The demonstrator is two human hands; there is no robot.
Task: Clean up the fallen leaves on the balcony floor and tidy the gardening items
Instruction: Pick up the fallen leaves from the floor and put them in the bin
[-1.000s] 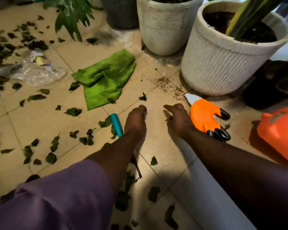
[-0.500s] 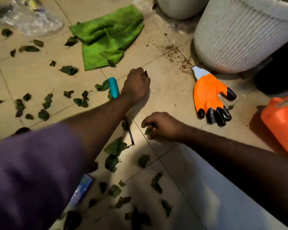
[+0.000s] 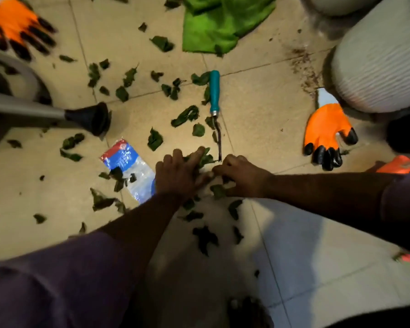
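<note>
While both hands gather leaves (image 3: 200, 159), the hand fork (image 3: 215, 107) lies lengthwise, teal handle pointing away.
Left hand (image 3: 178, 172) and right hand (image 3: 243, 177): fingers curled around leaves beside its tines.

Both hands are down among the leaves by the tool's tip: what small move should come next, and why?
Probably scoop the leaves together and lift them: the left hand and right hand already bracket that clump, while many more lie scattered on the floor.

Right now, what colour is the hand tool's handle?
Teal; the tool handle shows clearly in the head view, lying on the tiles.
</note>
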